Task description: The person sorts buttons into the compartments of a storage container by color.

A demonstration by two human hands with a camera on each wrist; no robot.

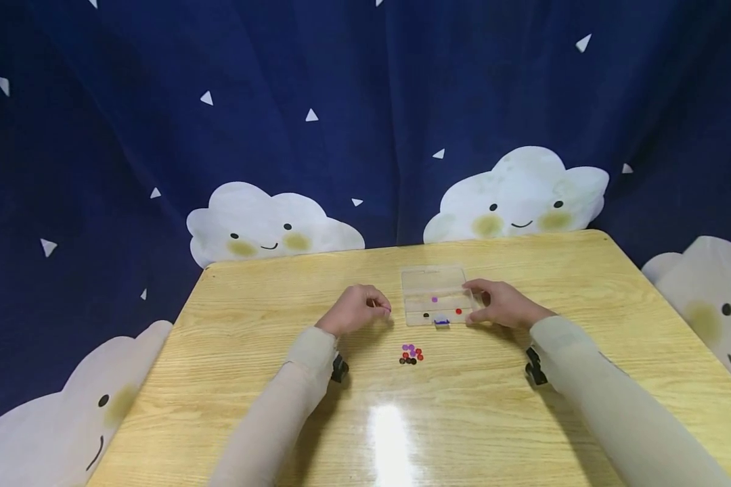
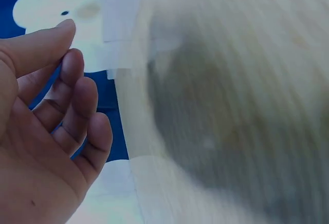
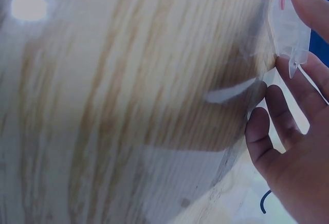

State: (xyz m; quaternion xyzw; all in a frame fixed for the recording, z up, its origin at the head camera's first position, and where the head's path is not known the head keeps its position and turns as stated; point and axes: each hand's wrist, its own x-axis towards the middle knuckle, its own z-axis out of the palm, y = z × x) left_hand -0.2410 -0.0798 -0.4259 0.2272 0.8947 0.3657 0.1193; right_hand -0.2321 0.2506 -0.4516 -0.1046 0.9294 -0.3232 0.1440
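Note:
A clear plastic box (image 1: 415, 302) with its lid laid back stands toward the far side of the table. Inside it lie a purple bead (image 1: 435, 299), a red bead (image 1: 459, 311) and a black bead (image 1: 426, 315). My right hand (image 1: 501, 303) grips the box's right end between thumb and fingers; the right wrist view shows the same hand (image 3: 303, 116) at the clear plastic. Left of the box, my left hand (image 1: 356, 309) pinches a tiny purplish bead (image 1: 389, 310) at its fingertips. In the left wrist view, the hand's (image 2: 56, 106) thumb and index finger meet, hiding the bead.
Nearer than the box, a small cluster of purple, red and black beads (image 1: 412, 353) lies on the wooden table (image 1: 463, 419). A blue-marked clasp (image 1: 441, 322) is on the box's front edge. Behind the table hangs a dark blue curtain (image 1: 341, 67) with cloud prints.

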